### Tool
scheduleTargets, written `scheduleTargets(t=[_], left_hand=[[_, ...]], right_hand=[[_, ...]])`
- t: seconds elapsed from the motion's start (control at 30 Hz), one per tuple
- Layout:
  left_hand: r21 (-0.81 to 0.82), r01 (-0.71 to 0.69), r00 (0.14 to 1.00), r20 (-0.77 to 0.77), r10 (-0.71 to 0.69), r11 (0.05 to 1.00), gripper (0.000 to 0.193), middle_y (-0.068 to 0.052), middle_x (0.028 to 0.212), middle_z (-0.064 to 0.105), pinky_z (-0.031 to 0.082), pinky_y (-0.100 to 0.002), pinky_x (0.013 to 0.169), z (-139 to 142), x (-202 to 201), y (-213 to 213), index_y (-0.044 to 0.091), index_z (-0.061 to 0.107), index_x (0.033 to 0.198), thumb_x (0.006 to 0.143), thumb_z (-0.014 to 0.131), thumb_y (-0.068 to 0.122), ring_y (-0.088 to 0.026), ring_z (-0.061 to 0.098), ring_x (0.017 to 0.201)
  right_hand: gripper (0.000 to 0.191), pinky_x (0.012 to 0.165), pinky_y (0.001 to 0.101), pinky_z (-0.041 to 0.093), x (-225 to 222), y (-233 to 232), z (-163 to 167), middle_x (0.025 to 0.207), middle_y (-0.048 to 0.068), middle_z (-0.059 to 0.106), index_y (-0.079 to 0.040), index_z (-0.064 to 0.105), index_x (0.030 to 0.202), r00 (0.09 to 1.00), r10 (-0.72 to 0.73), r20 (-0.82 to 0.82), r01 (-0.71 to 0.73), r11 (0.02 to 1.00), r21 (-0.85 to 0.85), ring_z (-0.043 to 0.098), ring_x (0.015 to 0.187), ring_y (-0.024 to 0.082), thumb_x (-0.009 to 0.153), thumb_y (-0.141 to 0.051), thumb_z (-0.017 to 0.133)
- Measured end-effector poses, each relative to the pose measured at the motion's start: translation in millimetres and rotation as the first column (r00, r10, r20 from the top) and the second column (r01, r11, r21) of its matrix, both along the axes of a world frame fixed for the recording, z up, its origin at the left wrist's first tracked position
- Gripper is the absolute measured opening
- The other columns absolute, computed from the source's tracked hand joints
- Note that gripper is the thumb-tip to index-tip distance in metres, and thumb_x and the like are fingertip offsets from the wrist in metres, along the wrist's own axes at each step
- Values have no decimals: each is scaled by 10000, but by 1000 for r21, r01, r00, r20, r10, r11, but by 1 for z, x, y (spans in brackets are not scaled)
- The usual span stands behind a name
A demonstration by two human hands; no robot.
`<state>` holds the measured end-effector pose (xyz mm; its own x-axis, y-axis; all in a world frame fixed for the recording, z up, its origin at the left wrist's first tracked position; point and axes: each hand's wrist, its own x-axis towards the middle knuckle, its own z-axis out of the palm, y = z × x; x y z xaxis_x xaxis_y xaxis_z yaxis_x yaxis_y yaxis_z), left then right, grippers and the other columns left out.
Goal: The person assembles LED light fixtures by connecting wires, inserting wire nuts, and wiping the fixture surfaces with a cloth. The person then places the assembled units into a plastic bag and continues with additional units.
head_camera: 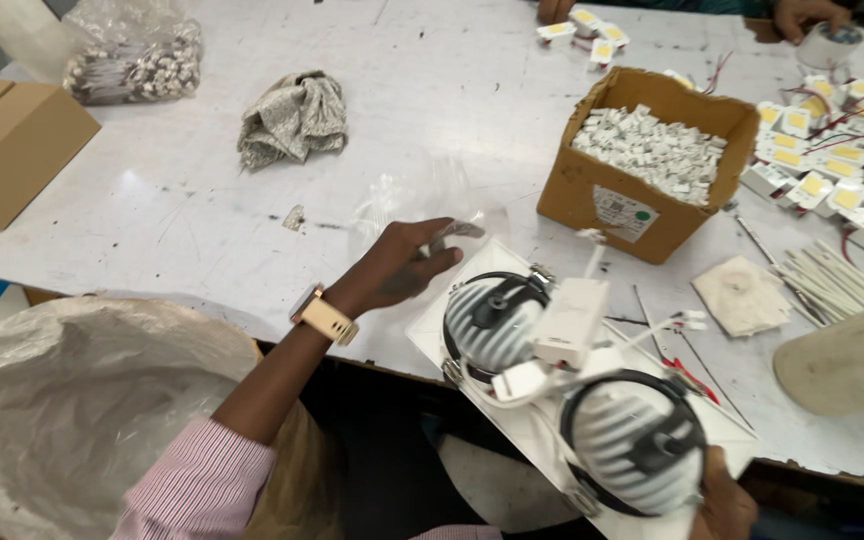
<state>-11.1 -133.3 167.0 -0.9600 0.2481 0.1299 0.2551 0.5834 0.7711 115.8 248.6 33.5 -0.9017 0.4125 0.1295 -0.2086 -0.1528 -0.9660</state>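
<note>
A person in a pink striped sleeve is working at a scuffed white table [202,210], handling a white rectangular twin light fitting with two ribbed round housings and black brackets [572,400], which is hanging over the table's near edge. The left hand [397,270] is pinching a sheet of clear, crinkled plastic film [422,205] between thumb and fingers, just above the fitting's upper corner. The right hand [724,505], mostly cut off by the picture's edge, is gripping the fitting's lower right corner. A small white plastic driver box [572,320] and loose white leads are lying across the housings. The fitting is looking rigid and fairly weighty, its flat frame edges offering the surest hold, while the wires and box appear easy to snag; the film is looking light, limp and slippery. Beside it, an open brown cardboard box of small white connectors [647,160] is sitting on the table, with a crumpled grey patterned cloth [294,118] well to the left and a large translucent plastic sack [72,400] at the person's near left. Another person's hand [810,15] is working at the far edge
</note>
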Motion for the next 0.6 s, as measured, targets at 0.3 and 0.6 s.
scheduleTargets(t=[0.3,0.6], left_hand=[[27,-46,985,-167,50,999,280,-76,802,753,506,-316,583,4,11,33,137,746,1170,984,656,326,-141,621,601],[-210,130,986,-80,-150,969,348,-81,796,760,552,-383,650,7,-40,95,111,816,926,897,688,434,-217,714,676]], right_hand=[[390,918,413,589,8,-20,7,1187,270,696,217,579,1279,995,46,-87,-55,994,-99,720,1020,278,1039,-90,590],[363,876,328,565,18,-57,21,1119,233,737,198,665,1194,995,25,-95,-25,1000,1,715,978,223,1054,-134,616]])
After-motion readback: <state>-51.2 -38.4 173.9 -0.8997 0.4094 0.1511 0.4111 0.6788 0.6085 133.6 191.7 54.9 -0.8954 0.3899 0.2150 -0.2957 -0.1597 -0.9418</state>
